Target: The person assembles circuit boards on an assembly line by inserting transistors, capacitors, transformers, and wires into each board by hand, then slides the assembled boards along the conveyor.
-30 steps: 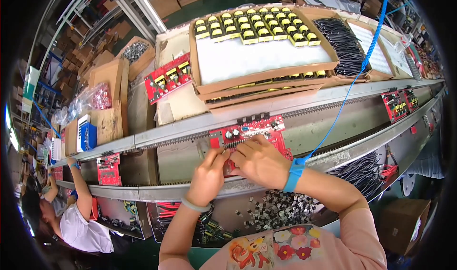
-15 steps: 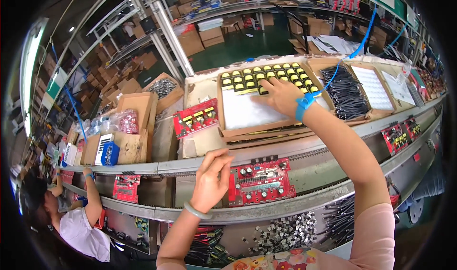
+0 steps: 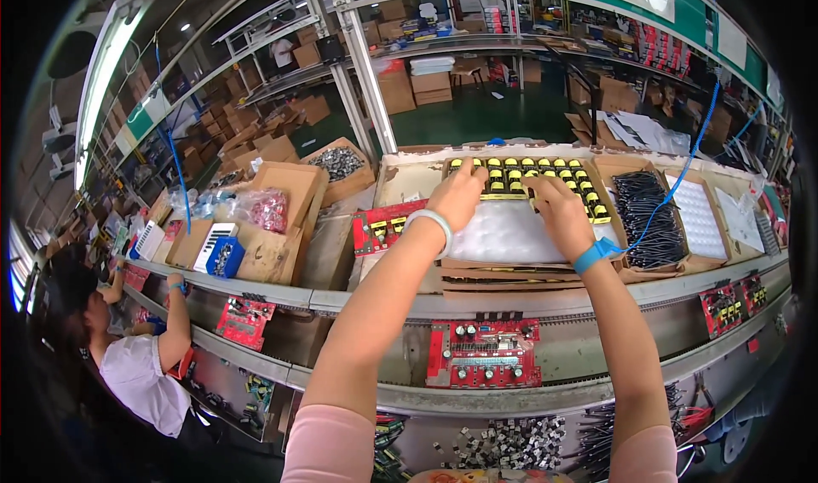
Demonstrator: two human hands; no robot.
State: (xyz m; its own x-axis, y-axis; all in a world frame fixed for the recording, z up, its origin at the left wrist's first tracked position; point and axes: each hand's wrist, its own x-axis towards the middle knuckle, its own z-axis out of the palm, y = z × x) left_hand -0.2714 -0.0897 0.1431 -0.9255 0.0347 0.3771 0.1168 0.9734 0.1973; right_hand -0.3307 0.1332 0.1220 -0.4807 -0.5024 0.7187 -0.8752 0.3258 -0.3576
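A shallow cardboard tray (image 3: 511, 266) on the bench holds rows of yellow-and-black transformers (image 3: 545, 169) over a white foam sheet (image 3: 498, 232). My left hand (image 3: 458, 198), with a pale bangle at its wrist, is at the left end of the rows, fingers closed around a transformer they largely cover. In the middle of the front row, my right hand (image 3: 561, 212) pinches another transformer (image 3: 534, 197); a blue strap with a cord circles that wrist. Nearer me, a red circuit board (image 3: 484, 353) with capacitors rests on the conveyor rail, touched by neither hand.
Left of the tray lies a red board (image 3: 379, 227) bearing yellow transformers. Black cables (image 3: 648, 219) fill a box on the right, beside a white foam tray (image 3: 694, 219). Loose small metal parts (image 3: 507, 442) lie in the lower trough. A co-worker (image 3: 141, 372) sits at left.
My left hand has gone from above the red conveyor board forward to the transformers. The right hand has drawn slightly back and now pinches a transformer. The view has shifted.
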